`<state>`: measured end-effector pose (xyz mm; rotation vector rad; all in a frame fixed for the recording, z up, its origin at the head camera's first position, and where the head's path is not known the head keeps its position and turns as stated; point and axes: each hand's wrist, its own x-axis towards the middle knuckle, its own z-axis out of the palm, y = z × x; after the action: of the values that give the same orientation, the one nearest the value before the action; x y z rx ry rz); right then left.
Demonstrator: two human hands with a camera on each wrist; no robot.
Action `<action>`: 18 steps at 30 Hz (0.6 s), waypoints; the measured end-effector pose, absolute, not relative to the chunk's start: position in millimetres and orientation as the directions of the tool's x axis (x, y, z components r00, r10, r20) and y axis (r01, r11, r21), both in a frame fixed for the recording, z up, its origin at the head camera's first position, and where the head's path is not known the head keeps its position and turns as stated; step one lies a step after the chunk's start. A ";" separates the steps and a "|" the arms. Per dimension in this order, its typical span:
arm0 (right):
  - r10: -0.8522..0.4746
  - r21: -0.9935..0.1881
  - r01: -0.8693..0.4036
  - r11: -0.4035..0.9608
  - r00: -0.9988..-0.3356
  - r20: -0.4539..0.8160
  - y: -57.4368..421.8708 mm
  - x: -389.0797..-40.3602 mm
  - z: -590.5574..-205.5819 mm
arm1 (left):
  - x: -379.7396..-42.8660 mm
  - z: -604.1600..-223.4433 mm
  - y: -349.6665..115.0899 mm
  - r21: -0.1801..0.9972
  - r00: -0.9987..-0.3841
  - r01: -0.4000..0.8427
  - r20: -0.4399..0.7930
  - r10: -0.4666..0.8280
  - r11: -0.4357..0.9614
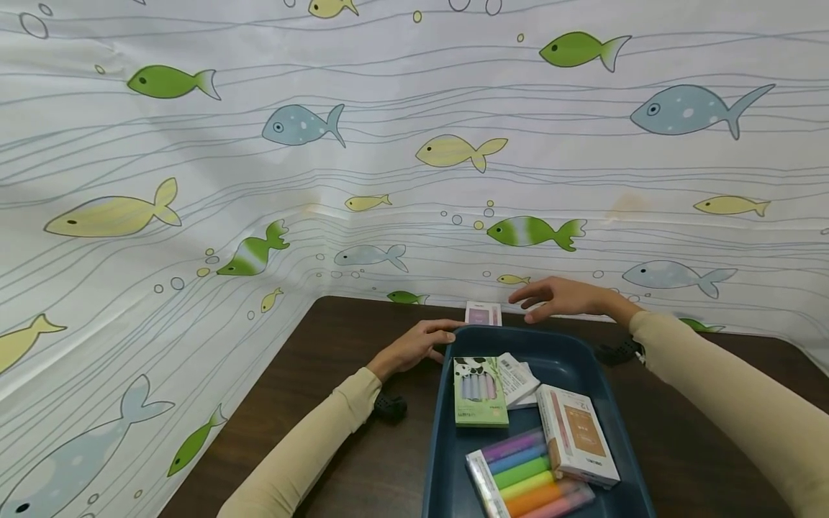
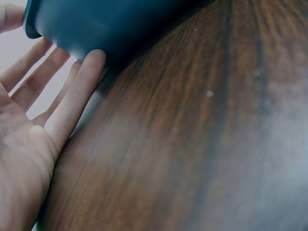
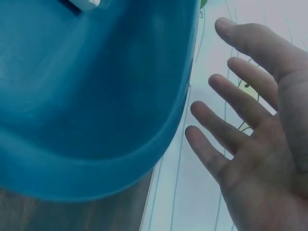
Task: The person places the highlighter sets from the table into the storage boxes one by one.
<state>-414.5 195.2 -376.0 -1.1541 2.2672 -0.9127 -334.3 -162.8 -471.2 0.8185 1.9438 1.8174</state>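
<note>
A dark blue tray (image 1: 435, 439) with rounded corners stands on the table. My left hand (image 1: 414, 345) is at its far left corner: the thumb lies at the rim, and in the left wrist view straight fingers (image 2: 77, 101) reach along the outer wall. Beyond the far rim, my right hand (image 1: 563, 296) hovers with fingers spread, holding nothing; the right wrist view shows this hand (image 3: 255, 130) apart from the tray wall. A white box with a purple panel (image 1: 483, 314) is behind the far rim between both hands, its lower part hidden.
Inside the tray lie a green panda-print box of pens (image 1: 481, 396), a white packet (image 1: 517, 378), a white box with a brown panel (image 1: 576, 435) and a clear pack of coloured markers (image 1: 524, 478). A fish-print sheet (image 1: 388, 173) rises behind the brown table (image 1: 337, 352).
</note>
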 end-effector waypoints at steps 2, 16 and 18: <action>-0.828 -0.717 -0.541 0.440 -0.553 -0.090 192.2 -416.0 -374.1 | -335.3 -471.0 -164.2 0.984 -0.761 0.177 0.134 0.635 0.006; -0.836 -0.673 -0.565 0.478 -0.527 -0.151 163.2 -421.2 -374.3 | -336.2 -470.9 -166.7 0.986 -0.735 0.165 0.129 0.665 -0.010; -0.834 -0.675 -0.559 0.482 -0.530 -0.156 161.0 -422.5 -375.7 | -335.5 -471.5 -166.6 0.987 -0.730 0.158 0.129 0.671 -0.017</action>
<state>-422.5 161.0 -375.7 -1.1533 2.2624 -0.7822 -335.5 -166.6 -471.5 0.8626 1.8794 1.7977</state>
